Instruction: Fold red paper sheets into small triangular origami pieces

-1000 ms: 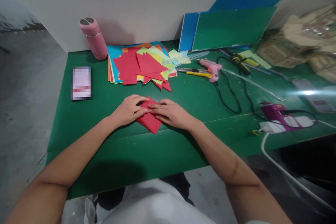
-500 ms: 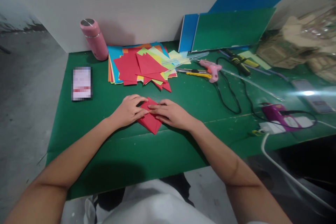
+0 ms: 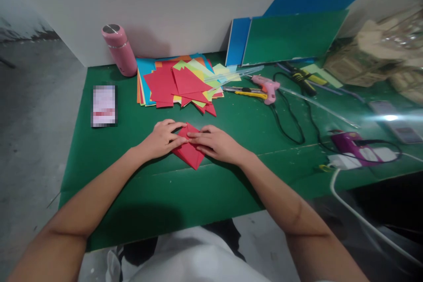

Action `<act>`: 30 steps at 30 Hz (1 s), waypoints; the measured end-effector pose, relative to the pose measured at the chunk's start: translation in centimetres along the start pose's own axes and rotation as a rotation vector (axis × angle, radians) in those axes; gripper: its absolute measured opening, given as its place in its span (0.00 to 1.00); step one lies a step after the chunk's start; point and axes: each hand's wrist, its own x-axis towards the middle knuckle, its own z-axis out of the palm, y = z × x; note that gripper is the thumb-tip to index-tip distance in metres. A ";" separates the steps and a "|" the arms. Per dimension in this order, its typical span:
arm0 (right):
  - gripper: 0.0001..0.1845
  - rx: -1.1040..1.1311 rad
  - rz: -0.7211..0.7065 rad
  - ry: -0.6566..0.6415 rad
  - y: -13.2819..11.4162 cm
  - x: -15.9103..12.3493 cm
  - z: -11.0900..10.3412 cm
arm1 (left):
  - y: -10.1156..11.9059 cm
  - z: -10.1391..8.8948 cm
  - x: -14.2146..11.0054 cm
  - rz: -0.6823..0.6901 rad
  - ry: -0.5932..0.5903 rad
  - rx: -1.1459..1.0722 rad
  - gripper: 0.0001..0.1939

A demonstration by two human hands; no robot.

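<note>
A folded red paper [image 3: 193, 158], roughly diamond-shaped with crease lines, lies on the green table in front of me. My left hand [image 3: 165, 139] holds its left side, the index finger at the top corner and the thumb near the middle. From the other side, my right hand [image 3: 214, 143] grips the paper, its fingers pressed together on the top face and their tips close to my left thumb. The right hand's thumb is hidden. Just beyond my hands is a pile of coloured paper sheets [image 3: 161, 83], with red pieces on top.
A pink flask [image 3: 120, 53] and a blurred-out phone-like object [image 3: 104, 105] stand at left. Right of the paper pile are a yellow cutter [image 3: 251, 92], a pink glue gun [image 3: 268, 88] and its black cord. A purple box [image 3: 350, 145], white plugs and cables occupy the right side. Boards [image 3: 294, 37] lean behind.
Both hands and the folded red paper keep nearly the same position. The whole view has shifted very slightly.
</note>
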 end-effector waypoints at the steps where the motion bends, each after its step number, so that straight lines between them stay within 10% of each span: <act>1: 0.17 0.003 0.000 0.001 0.0 0.0 0.0 | -0.1 0.0 0.0 -0.015 -0.010 -0.004 0.25; 30: 0.17 -0.017 -0.043 -0.002 -0.1 0.2 -0.1 | -1.8 -3.4 -0.4 0.210 -0.110 -0.060 0.18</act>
